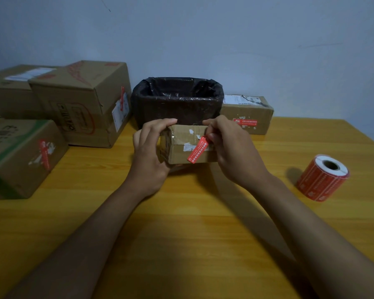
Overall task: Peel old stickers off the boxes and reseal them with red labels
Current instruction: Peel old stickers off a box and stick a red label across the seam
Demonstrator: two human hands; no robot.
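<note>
A small cardboard box (181, 147) with torn white sticker scraps is lifted a little above the wooden table, at the centre. My left hand (148, 152) grips its left end, fingers over the top and thumb underneath. My right hand (229, 145) pinches the upper end of a red label (197, 150), which hangs diagonally across the box's front face and top edge. A roll of red labels (322, 177) lies on its side to the right.
A bin lined with a black bag (177, 100) stands just behind the small box. Larger cardboard boxes (82, 100) with red labels are stacked at the left, one at the front left (24, 156), another at the back right (246, 114).
</note>
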